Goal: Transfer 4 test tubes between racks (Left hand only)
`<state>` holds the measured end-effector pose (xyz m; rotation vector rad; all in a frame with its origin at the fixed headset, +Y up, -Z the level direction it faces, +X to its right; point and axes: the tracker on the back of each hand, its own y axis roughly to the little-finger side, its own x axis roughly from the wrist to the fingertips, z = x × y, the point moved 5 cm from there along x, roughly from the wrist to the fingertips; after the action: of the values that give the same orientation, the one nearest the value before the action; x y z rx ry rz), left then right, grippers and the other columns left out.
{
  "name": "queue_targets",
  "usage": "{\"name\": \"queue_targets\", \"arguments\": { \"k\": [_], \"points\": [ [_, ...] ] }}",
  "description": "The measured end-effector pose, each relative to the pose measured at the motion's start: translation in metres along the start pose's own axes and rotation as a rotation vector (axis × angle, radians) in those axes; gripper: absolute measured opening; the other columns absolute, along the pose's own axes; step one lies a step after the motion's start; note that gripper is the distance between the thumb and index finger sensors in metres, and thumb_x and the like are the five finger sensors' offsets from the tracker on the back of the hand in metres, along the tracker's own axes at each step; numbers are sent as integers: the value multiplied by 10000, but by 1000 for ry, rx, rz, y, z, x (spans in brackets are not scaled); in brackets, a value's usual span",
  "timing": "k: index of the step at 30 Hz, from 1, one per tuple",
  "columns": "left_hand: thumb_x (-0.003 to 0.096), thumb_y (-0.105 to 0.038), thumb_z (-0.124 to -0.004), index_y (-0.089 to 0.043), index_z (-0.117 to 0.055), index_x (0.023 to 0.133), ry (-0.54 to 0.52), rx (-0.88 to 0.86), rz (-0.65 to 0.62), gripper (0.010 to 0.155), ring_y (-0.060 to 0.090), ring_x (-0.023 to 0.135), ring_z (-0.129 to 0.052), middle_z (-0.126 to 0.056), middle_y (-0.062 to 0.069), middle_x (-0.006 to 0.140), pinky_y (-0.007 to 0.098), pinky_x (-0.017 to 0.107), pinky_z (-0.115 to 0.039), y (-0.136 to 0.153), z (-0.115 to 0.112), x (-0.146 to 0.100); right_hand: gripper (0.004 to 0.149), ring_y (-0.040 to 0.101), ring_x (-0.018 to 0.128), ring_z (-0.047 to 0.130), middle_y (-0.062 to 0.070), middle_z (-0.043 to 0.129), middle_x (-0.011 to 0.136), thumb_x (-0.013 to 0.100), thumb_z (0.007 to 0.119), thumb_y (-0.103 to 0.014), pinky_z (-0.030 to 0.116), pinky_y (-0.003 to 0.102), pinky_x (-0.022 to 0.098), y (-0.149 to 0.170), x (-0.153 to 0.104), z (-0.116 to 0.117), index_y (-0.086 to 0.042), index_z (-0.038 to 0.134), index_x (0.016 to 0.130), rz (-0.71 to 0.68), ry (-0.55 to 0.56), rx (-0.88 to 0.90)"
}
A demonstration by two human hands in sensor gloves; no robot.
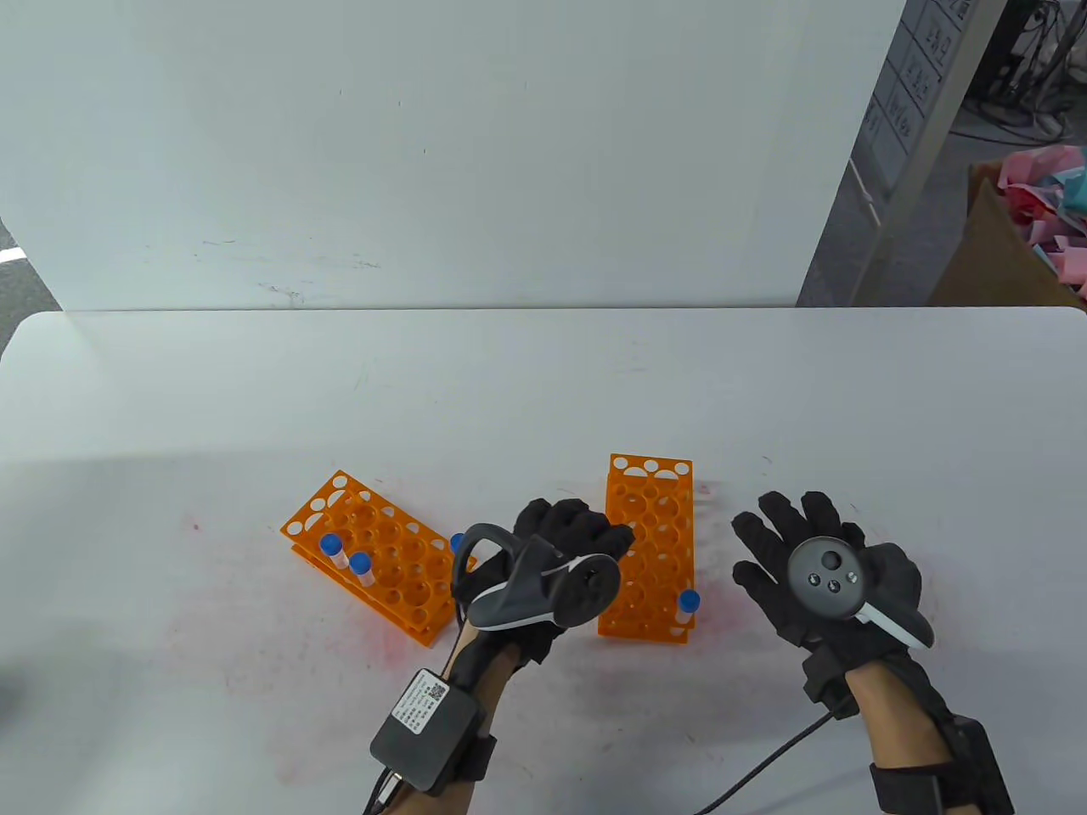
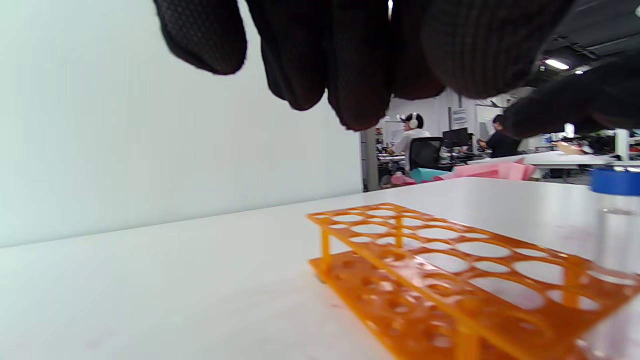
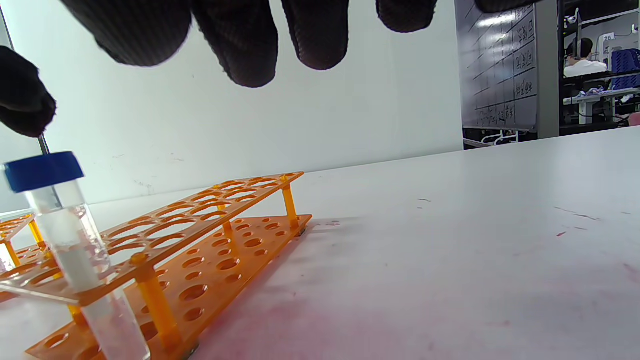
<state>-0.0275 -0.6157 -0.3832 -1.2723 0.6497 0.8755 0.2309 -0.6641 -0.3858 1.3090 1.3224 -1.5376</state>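
Two orange racks stand on the white table. The left rack lies at an angle and holds two blue-capped tubes. A third blue cap shows at its right end, partly hidden by the tracker. The right rack holds one tube at its near right corner, also in the right wrist view. My left hand hovers between the racks at the right rack's left edge, fingers loosely apart, holding nothing. My right hand lies spread, palm down, right of the right rack.
A white board stands behind the table's far edge. A cardboard box with pink and blue scraps sits off the table at the far right. Pink stains mark the table near the racks.
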Motion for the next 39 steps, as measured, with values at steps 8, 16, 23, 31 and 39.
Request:
{"name": "queue_targets", "arguments": {
  "k": [8, 16, 23, 31, 39],
  "points": [
    [456, -476, -777, -357, -713, 988, -13, -30, 176, 548, 285, 1002, -798, -832, -29, 1040, 588, 710, -688, 68, 12, -21, 599, 551, 1029, 314, 113, 421, 1199, 539, 592, -537, 363, 786, 653, -7, 1, 6, -277, 539, 1077, -18, -18, -24],
    [453, -478, -784, -358, -710, 990, 59, 4, 259, 555, 290, 1003, -798, -816, -27, 1057, 590, 712, -685, 96, -1, -27, 599, 552, 1028, 314, 115, 422, 1199, 540, 592, -536, 364, 786, 653, -10, 0, 7, -276, 540, 1077, -24, -29, -38],
    [445, -480, -792, -359, -701, 995, 156, 69, 300, 571, 288, 1001, -799, -812, -18, 1058, 588, 711, -687, 105, -24, -27, 598, 552, 1029, 313, 116, 423, 1199, 539, 593, -536, 363, 787, 652, -10, 0, 7, -276, 542, 1076, -19, -30, -37],
    [444, -482, -790, -357, -702, 994, 183, 33, 332, 571, 286, 990, -810, -822, -20, 1045, 586, 710, -689, 115, -35, -31, 598, 553, 1028, 311, 115, 422, 1199, 539, 593, -535, 361, 787, 652, -8, 0, 6, -277, 541, 1076, -15, -20, -23],
    [441, -465, -804, -360, -713, 982, 277, 51, 338, 559, 266, 941, -861, -875, -37, 982, 579, 701, -702, 114, -47, -30, 598, 553, 1029, 311, 115, 423, 1199, 538, 595, -535, 360, 787, 653, -7, 0, 4, -276, 543, 1075, -14, -15, -14]
  ]
}}
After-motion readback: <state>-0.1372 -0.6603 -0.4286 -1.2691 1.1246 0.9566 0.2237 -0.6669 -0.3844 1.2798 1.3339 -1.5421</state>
